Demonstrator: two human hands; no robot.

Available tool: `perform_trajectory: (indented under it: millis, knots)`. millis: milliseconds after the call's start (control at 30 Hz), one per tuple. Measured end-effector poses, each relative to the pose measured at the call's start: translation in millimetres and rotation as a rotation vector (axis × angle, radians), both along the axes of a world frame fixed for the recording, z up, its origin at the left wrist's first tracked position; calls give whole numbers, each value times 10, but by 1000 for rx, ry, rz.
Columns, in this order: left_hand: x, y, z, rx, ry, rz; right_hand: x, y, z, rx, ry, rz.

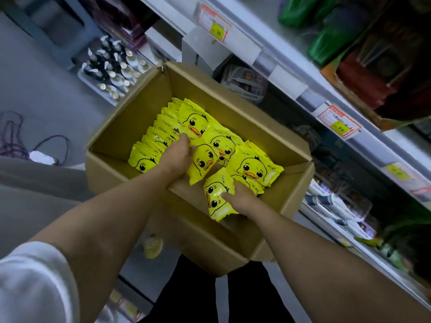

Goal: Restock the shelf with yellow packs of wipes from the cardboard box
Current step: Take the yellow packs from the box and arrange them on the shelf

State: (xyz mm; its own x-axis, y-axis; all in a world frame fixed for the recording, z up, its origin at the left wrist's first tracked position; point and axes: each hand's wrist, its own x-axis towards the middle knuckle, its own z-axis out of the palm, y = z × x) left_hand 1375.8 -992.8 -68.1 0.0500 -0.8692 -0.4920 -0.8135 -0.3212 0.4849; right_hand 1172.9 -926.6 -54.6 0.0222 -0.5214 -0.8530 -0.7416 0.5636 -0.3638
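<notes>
Yellow packs of wipes (196, 120) fill the cardboard box (130, 117). Left hand (178, 156) grips a middle pack (203, 164) — right hand (241, 199), at five o'clock, pinches a near pack (215, 201).

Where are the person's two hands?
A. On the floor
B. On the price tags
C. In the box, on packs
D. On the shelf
C: the left hand and right hand both grip yellow packs inside the box.
</notes>
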Motion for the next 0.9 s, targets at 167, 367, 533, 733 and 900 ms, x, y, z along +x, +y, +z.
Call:
perform_trajectory:
  millis: [167, 367, 533, 733, 900]
  knots:
    - [-27, 158, 343, 53, 136, 228, -49, 131, 388, -61, -71, -61]
    - [-300, 406, 880, 180, 419, 453, -254, 264, 788, -175, -76, -60]
    - [-781, 812, 1454, 214, 876, 622, -708, 475, 1158, -308, -77, -68]
    - [-1718, 1398, 1988, 312, 1092, 523, -1796, 1071, 1809, -471, -155, -148]
    - [-2492, 1724, 2389, 239, 1169, 465, -2669, 1404, 2326, -604, -145, -195]
